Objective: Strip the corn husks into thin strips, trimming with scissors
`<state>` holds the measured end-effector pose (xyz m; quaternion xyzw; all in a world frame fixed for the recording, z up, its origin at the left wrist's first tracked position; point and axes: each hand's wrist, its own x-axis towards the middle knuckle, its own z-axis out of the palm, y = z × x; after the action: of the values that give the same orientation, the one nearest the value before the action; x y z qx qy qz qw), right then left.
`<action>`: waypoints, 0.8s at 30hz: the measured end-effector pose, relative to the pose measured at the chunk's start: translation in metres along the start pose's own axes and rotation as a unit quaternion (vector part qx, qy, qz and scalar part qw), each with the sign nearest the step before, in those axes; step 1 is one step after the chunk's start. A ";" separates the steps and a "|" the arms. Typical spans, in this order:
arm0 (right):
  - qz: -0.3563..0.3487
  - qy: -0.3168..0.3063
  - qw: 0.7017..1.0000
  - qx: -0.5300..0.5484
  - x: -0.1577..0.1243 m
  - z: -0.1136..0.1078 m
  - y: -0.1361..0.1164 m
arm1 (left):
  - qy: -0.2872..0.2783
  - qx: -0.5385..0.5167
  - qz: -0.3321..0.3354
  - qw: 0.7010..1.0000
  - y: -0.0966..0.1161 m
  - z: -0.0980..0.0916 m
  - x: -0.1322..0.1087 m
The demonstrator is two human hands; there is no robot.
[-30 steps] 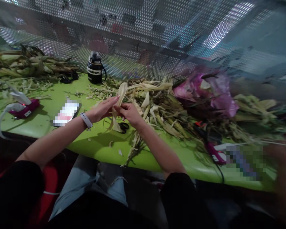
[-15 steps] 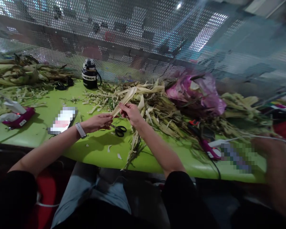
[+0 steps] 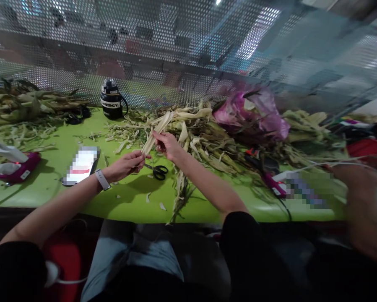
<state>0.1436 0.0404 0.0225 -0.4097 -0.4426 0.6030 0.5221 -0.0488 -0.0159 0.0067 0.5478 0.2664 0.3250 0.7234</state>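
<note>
My left hand [image 3: 125, 164] and my right hand [image 3: 166, 144] both pinch one long pale corn husk strip [image 3: 158, 128], held slanting above the green table [image 3: 125, 197]. The left fingers grip its lower end, the right fingers grip it higher up. A grey watch band sits on my left wrist. Black-handled scissors [image 3: 158, 171] lie on the table just below and between the hands. A bundle of husk strips [image 3: 180, 191] lies under my right forearm, reaching the table's front edge.
A heap of dry corn husks [image 3: 213, 142] covers the table's middle and right, with a purple bag [image 3: 254, 115] on it. A black mug [image 3: 111, 100], a phone [image 3: 81, 164], two pink glue guns [image 3: 16, 170] [image 3: 273, 184] and another husk pile [image 3: 24, 102] are around. Another person's arm [image 3: 361, 201] shows at right.
The husk strip has tipped from upright to slanting, and my hands have drawn apart along it, the left lower and the right higher. The camera view shifted slightly right.
</note>
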 end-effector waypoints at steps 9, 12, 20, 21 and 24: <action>0.010 -0.034 0.999 0.002 0.007 0.000 0.010 | 0.063 0.025 0.021 0.997 -0.008 0.000 0.002; -0.002 -0.034 0.999 0.021 0.007 0.000 0.011 | 0.057 0.004 0.015 0.998 -0.008 0.000 0.000; 0.003 -0.048 0.999 0.024 0.008 -0.009 0.012 | 0.025 -0.044 -0.063 0.997 -0.004 -0.003 -0.002; 0.015 -0.054 0.998 0.007 0.009 -0.013 0.011 | 0.027 -0.055 -0.057 0.996 -0.004 -0.004 -0.002; 0.038 -0.102 0.988 -0.108 0.017 -0.034 0.001 | 0.054 -0.105 -0.027 0.993 -0.004 -0.008 0.000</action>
<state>0.1736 0.0606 0.0118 -0.4164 -0.5399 0.6100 0.4037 -0.0542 -0.0120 0.0013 0.4434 0.2843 0.3602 0.7700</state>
